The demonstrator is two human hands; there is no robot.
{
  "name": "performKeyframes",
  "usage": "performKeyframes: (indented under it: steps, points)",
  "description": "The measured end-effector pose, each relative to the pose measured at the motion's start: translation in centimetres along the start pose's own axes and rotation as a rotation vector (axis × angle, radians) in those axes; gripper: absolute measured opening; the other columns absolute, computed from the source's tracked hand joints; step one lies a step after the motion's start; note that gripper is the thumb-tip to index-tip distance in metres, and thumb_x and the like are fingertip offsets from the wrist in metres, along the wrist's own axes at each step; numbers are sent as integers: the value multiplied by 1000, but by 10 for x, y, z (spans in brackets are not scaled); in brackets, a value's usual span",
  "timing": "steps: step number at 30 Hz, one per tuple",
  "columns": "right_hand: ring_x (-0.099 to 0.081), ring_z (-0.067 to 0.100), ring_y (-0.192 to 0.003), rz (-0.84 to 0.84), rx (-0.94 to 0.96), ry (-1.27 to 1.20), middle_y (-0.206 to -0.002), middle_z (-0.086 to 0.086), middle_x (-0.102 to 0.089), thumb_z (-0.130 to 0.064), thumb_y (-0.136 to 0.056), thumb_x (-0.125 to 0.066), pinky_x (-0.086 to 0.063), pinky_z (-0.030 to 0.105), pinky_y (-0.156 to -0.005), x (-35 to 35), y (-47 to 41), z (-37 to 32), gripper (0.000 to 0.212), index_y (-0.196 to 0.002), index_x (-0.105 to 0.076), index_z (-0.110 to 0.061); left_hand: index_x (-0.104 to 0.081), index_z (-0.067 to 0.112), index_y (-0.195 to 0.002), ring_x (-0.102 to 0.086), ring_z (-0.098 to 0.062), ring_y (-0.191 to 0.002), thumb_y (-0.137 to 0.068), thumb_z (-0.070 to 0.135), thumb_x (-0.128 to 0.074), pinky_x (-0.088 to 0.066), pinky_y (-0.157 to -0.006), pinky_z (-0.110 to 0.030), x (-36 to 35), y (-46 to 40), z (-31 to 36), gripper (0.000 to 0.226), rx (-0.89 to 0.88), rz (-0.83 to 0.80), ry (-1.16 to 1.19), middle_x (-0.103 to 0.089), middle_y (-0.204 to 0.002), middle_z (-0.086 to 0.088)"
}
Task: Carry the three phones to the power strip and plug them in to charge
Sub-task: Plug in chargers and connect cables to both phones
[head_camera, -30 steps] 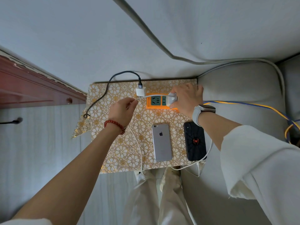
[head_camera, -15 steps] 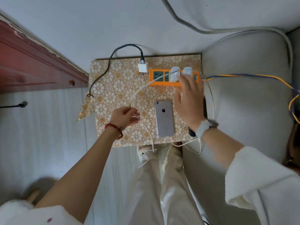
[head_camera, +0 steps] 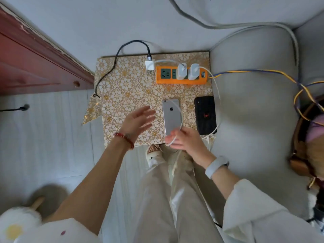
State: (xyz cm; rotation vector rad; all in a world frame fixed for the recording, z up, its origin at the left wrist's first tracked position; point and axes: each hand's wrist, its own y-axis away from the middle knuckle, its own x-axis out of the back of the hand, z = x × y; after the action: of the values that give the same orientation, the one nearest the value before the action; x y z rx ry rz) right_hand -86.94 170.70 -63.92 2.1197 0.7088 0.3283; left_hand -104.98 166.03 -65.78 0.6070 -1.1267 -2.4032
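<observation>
On the floral-covered table (head_camera: 122, 88), the silver phone (head_camera: 171, 116) lies lengthwise toward the power strip (head_camera: 181, 81), at 12 o'clock from the nearer right hand (head_camera: 185, 140) pinching the white cable (head_camera: 177, 109); left hand (head_camera: 138, 120) open.

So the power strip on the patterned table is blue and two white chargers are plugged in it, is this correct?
Not quite: the head view shows the power strip is orange, not blue. It does lie on the patterned table, with two white chargers plugged into it.

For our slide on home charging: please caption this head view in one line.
Right hand holds a white cable by the silver phone; two chargers sit in the orange power strip.
</observation>
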Motion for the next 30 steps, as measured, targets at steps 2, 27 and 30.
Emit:
performKeyframes:
  steps: [2, 27, 30]
  points:
    - [-72, 26, -83, 24, 55, -167, -88, 13, -71, -15, -95, -43, -60, 28, -63, 9, -1, -27, 20, -94, -58, -1, -47, 14, -127, -55, -15, -108, -89, 4, -48, -45, -92, -28, -12, 17, -20, 40, 29, -108, -217, -58, -123, -3]
    - [-57, 24, -67, -115, 107, 780, -75, 4, -62, -21, -96, -40, -44, 34, -63, 58, 38, 35, 28, -90, -66, -13, -18, 10, -141, -40, -33, -124, -84, 7, -50, -40, -98, -45, -4, 57, -28, 66, -131, 695, -609, -26, -145, -19]
    - [-42, 5, -52, -222, 206, 883, -57, -13, -47, -22, -95, -42, -30, 21, -52, 44, 33, 19, 29, -84, -67, -15, -31, 13, -138, -27, -31, -136, -82, 8, -52, -24, -111, -54, -30, 68, -49, 59, -578, 416, -1100, -37, -144, -15]
